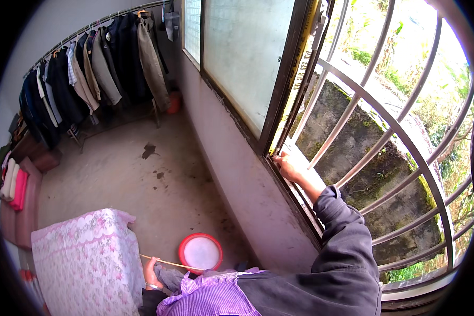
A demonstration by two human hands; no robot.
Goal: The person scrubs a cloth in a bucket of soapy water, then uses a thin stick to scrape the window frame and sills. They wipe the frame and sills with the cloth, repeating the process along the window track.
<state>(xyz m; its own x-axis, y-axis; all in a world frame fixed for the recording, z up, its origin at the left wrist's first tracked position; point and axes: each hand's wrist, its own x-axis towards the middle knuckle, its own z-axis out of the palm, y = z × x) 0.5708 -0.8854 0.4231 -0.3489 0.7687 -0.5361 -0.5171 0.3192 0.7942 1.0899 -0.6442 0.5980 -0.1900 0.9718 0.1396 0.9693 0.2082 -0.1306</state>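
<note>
My right hand (287,166) reaches to the lower corner of the dark window frame (265,138), its fingers at the sill track beside the sash edge. Whether those fingers hold anything is too small to tell. Low in the view, my left hand (152,273) is closed on a grey cloth (169,278) and a thin wooden stick (170,262), which points out over a red basin (180,252). Whitish, cloudy liquid (201,253) fills much of the basin on the floor. Frosted glass (245,59) fills the sash left of my right hand.
Curved metal window bars (395,122) stand outside, before a mossy wall (339,134). A table with a floral cloth (87,256) is at lower left. Clothes (91,67) hang on a rack at the back. A sofa (23,221) bears folded pink fabric (19,189). Dark wet spots mark the floor (118,177).
</note>
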